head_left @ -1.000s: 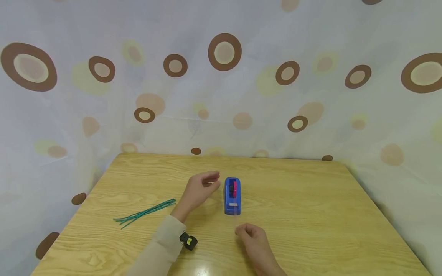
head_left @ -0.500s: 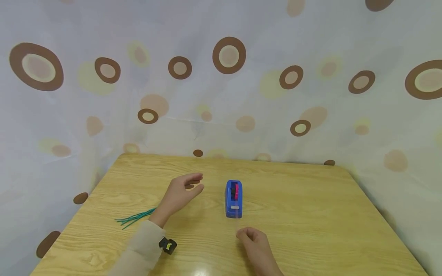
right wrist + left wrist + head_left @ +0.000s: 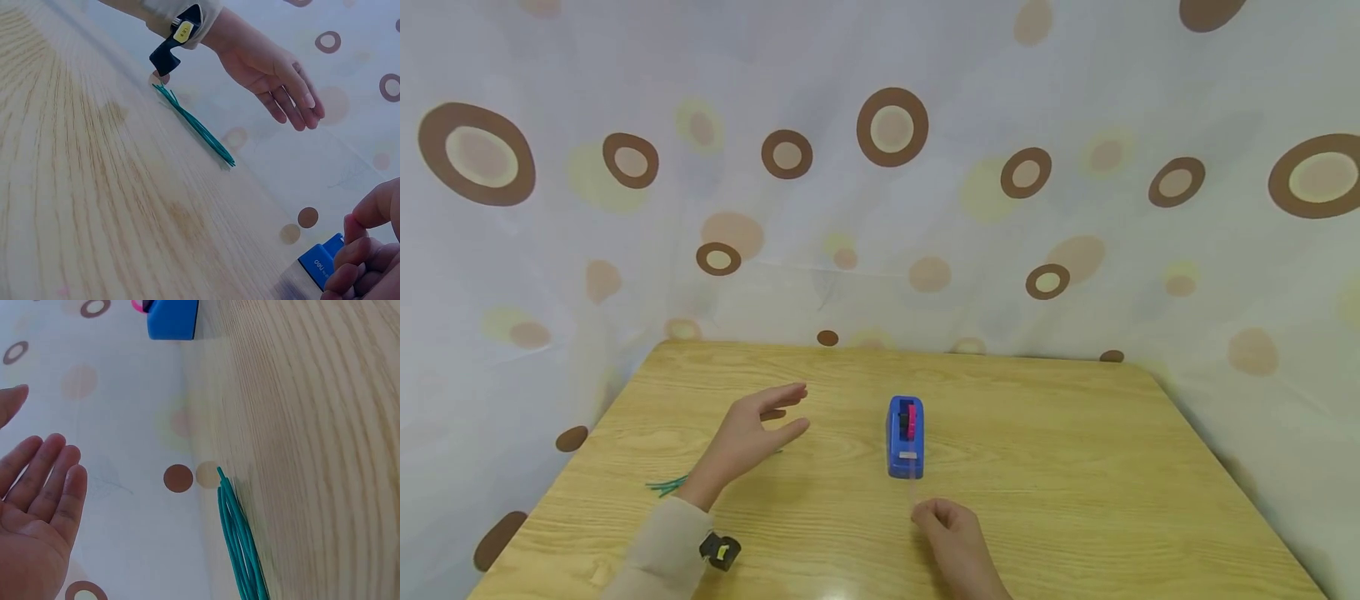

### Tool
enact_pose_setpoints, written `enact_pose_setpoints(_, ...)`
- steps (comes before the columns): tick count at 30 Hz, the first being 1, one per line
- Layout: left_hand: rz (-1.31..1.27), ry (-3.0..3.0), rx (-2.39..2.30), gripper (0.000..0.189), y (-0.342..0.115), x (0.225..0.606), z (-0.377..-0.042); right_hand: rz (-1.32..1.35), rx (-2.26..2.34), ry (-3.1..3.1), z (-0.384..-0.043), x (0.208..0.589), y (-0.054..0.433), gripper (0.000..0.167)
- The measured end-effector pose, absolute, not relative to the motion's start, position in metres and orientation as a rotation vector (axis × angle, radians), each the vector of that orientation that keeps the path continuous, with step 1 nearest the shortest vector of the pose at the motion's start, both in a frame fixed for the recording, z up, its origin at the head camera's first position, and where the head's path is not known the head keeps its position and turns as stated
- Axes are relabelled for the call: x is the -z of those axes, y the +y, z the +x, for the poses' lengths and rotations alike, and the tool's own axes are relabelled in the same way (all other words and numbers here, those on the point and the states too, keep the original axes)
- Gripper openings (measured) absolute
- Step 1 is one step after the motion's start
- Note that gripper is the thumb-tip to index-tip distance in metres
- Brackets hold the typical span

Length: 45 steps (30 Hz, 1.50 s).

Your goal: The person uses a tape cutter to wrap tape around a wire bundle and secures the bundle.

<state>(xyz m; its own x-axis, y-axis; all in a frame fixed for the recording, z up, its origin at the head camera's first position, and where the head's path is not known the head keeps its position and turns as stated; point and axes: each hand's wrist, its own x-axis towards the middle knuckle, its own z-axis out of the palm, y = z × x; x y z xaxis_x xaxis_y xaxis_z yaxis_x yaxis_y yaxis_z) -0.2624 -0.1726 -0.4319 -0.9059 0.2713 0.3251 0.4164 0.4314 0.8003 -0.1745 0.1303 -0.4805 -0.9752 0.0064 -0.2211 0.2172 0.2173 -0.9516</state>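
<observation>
Head view: two hands, one tape dispenser

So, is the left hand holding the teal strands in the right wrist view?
No, the left hand hovers with nothing in its fingers, while the teal strands lie apart from it on the table.

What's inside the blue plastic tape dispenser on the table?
Through the open top of the blue plastic tape dispenser, a round pink piece and a black part show; their lower portions are covered by its walls.
</observation>
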Motion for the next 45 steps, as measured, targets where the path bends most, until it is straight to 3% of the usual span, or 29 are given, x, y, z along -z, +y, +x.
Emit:
enact_pose_setpoints(24, -0.465, -2.679, 1.183, 0.053, -0.239, 0.442, -0.254, 0.29, 1.843, 2.279, -0.175, 0.477, 0.127, 0.023)
enact_pose_setpoints(45, -0.432, -2.806, 1.22, 0.051, -0.267, 0.46, -0.249, 0.292, 1.841, 2.286, -0.175, 0.476, 0.125, 0.022)
